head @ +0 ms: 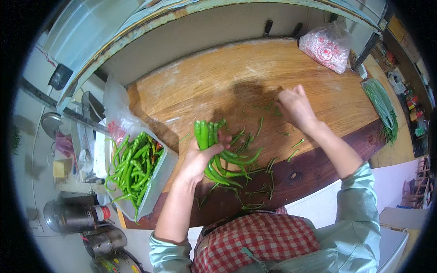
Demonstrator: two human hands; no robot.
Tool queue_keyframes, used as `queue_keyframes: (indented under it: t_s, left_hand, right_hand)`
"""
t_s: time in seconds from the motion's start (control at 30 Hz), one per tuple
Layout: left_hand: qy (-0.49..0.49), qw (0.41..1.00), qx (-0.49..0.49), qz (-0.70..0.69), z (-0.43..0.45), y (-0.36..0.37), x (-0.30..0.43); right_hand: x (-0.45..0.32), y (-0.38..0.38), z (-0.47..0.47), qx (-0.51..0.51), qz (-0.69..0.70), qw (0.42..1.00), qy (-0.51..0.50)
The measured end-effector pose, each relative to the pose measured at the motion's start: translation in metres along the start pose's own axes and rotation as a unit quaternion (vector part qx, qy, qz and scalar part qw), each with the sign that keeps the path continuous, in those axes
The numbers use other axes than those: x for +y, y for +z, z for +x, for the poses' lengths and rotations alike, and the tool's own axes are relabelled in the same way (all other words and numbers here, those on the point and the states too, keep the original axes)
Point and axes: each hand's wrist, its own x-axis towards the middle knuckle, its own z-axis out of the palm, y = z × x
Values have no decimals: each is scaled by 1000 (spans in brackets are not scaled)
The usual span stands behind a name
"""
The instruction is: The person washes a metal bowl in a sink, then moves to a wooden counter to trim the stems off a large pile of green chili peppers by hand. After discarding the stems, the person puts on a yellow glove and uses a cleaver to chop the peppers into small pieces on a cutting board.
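My left hand is closed around a bunch of long green chili peppers. Their blunt top ends stand up above the thumb, and the thin tips fan out to the lower right over the wooden board. Farther right, my right hand hovers above the board with its fingers curled; the fingertips are partly hidden and blurred, so I cannot tell whether something is pinched there. Loose green pepper stems lie scattered beneath and between both hands. Left of my left arm, a translucent plastic bin holds a heap of green chilies, with a few reddish ones at one side.
The wooden work surface has a darker front edge. At the back right stands a printed plastic bag; bagged thin green stalks lie at the right end. A rusty-edged shelf crosses overhead. Metal pots sit lower left.
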Motion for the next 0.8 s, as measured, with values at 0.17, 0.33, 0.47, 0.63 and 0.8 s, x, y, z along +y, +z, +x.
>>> queue_keyframes:
  t_s: [0.17,0.33,0.47,0.63,0.8]
  left_hand:
    - [66,994,-26,78,-9,12,15]
    - [10,997,-48,54,-21,16,3]
    - [46,995,-60,59,-38,11,-7]
    - [99,950,35,293,-91,14,50]
    - [165,645,239,707,-143,-47,163]
  right_hand:
    - [-67,-73,33,21,393,909,133]
    - [-98,-62,40,-95,571,802,148]
    - [-122,-59,31,41,349,936,-29]
    - [-149,-59,45,200,167,963,-68]
    - [-118,-39,26,85,124,988,19]
